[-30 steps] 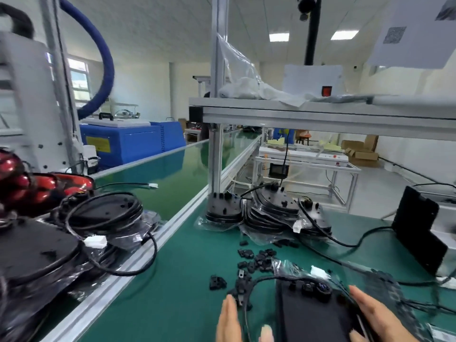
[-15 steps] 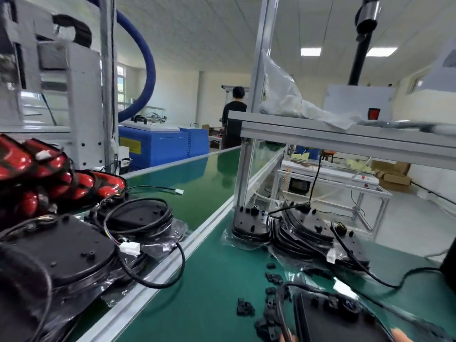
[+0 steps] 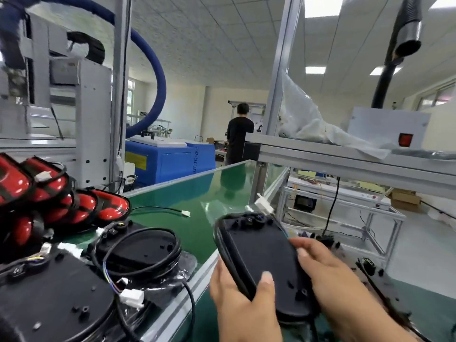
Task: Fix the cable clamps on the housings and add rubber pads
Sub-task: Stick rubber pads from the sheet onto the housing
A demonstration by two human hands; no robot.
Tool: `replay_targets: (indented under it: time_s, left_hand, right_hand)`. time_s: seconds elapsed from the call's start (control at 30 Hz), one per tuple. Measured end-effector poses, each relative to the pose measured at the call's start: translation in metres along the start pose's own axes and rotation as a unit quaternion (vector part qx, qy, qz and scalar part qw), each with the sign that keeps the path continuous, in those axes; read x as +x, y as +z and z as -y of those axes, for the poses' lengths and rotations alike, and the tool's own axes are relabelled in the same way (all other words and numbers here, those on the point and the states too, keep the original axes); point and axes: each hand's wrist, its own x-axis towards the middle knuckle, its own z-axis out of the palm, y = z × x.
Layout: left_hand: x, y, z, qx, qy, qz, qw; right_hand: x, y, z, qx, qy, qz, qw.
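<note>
I hold a black oval housing [image 3: 261, 257] lifted above the green bench, underside up, its black cable wrapped round the rim and a white connector [image 3: 263, 206] at its far end. My left hand [image 3: 243, 309] grips the housing's near left edge, thumb lying on its flat face. My right hand [image 3: 333, 277] grips the right edge, fingers over the top. Other black housings [image 3: 138, 250] with coiled cables lie in plastic bags on the conveyor to the left. The loose clamps and pads on the bench are hidden.
Red shells [image 3: 74, 206] pile at the far left on the green conveyor belt [image 3: 197, 193]. An aluminium rail [image 3: 187, 292] divides conveyor from bench. A shelf [image 3: 345, 159] on aluminium posts hangs overhead right. More black housings [image 3: 380, 292] lie at right. A person [image 3: 239, 134] stands far back.
The housing has come up off the bench, held in both hands and carried left toward the conveyor. My view has swung up and left, so the bench parts dropped out of sight.
</note>
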Motion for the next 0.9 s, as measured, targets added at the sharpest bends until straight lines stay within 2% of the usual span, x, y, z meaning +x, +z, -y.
replay_targets:
  time_s: [0.17, 0.23, 0.4, 0.5, 0.7, 0.9]
  left_hand:
    - [0.079, 0.030, 0.004, -0.049, 0.012, -0.058, 0.997]
    - [0.113, 0.042, 0.011, -0.071, 0.019, -0.083, 0.994]
    - [0.175, 0.057, 0.021, -0.045, 0.022, -0.174, 0.983]
    - [0.199, 0.058, 0.038, -0.012, 0.005, -0.203, 0.979]
    - [0.233, 0.051, 0.078, -0.035, -0.006, -0.207, 0.978]
    - [0.257, 0.047, 0.098, -0.012, -0.017, -0.171, 0.985]
  right_hand:
    - [0.090, 0.046, 0.018, -0.073, 0.002, 0.022, 0.997]
    - [0.121, 0.064, 0.019, -0.057, -0.005, 0.044, 0.997]
    - [0.180, 0.104, 0.008, -0.009, 0.029, 0.049, 0.998]
    - [0.202, 0.134, -0.002, -0.028, 0.036, 0.066, 0.997]
    - [0.235, 0.178, -0.038, -0.094, 0.004, 0.081, 0.992]
    - [0.256, 0.188, -0.062, -0.092, -0.018, 0.087, 0.992]
